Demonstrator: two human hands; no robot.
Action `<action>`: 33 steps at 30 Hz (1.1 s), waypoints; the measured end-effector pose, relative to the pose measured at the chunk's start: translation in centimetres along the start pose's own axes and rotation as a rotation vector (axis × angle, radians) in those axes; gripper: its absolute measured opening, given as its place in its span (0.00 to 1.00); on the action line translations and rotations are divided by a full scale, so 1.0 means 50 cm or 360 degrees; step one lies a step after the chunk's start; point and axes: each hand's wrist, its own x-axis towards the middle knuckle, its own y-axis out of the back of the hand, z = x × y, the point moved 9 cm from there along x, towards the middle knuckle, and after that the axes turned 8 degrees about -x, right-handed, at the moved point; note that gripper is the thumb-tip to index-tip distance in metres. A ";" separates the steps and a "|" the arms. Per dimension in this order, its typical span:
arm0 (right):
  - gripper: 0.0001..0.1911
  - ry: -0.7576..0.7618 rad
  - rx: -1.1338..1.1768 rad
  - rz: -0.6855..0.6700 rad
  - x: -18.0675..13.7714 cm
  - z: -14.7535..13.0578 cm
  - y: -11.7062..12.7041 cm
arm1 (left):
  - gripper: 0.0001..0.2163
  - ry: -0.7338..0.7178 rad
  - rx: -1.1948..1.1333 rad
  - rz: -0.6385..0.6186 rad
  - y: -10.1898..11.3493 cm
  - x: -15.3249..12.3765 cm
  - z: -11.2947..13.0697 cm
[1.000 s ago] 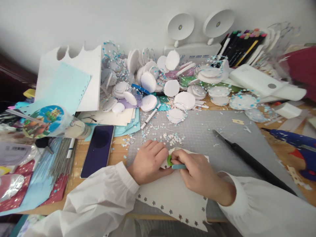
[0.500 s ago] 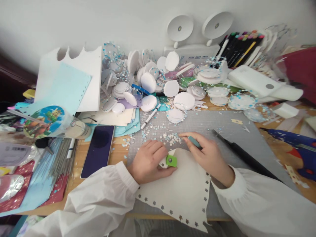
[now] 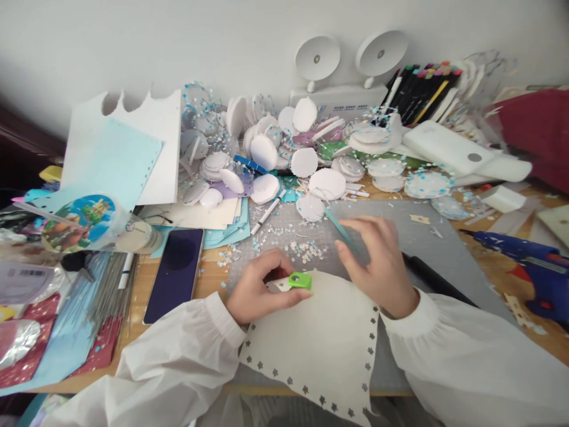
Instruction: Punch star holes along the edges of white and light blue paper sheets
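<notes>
With 12 o'clock pointing straight away from the person, the nearest thing on the desk (image 3: pixel 211 276) is a white sheet of paper (image 3: pixel 315 332), its near edge and its 3 o'clock edge lined with flower-shaped holes. It lies on a grey mat (image 3: pixel 448 255). At the sheet's 11 o'clock edge is a small green punch (image 3: pixel 300 280), directly at 3 o'clock from the left hand (image 3: pixel 262 287), whose grip is closed about it: the thumb tip lies against the near side, and the other fingers curl behind. The punch sits at the very end of that grip, its top exposed. The right hand (image 3: pixel 382 267) hangs well apart from the punch, at 3 o'clock from it; its grip is closed on a slim teal tool (image 3: pixel 341 230), slightly blurred, which passes between thumb and fingers and points toward 11 o'clock. A dark phone (image 3: pixel 175 273) lies at 9 o'clock from the left hand. A black handle (image 3: pixel 438 281) runs partly behind the right sleeve, and a blue glue gun (image 3: pixel 520 246) lies farther out at 3 o'clock. Just beyond the punch, at 12 o'clock, tiny white and blue cut-outs (image 3: pixel 306 252) are scattered on the mat. Past them lie a white pen (image 3: pixel 268 212) and a heap of white discs (image 3: pixel 326 184). Farthest, at 1 o'clock from the left hand, stands a two-headed lamp (image 3: pixel 317 57).
</notes>
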 end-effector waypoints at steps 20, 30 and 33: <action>0.10 -0.0131 0.0801 -0.0338 -0.028 -0.031 -0.051 | 0.16 0.0011 0.0297 -0.0047 -0.003 0.003 -0.005; 0.13 -0.0789 0.1120 0.0201 -0.019 0.087 -0.042 | 0.14 0.0150 -0.0016 -0.0035 0.001 -0.002 -0.010; 0.12 -0.0877 0.1056 0.0330 -0.023 0.116 -0.034 | 0.15 0.0160 -0.0063 -0.0062 -0.003 -0.006 -0.010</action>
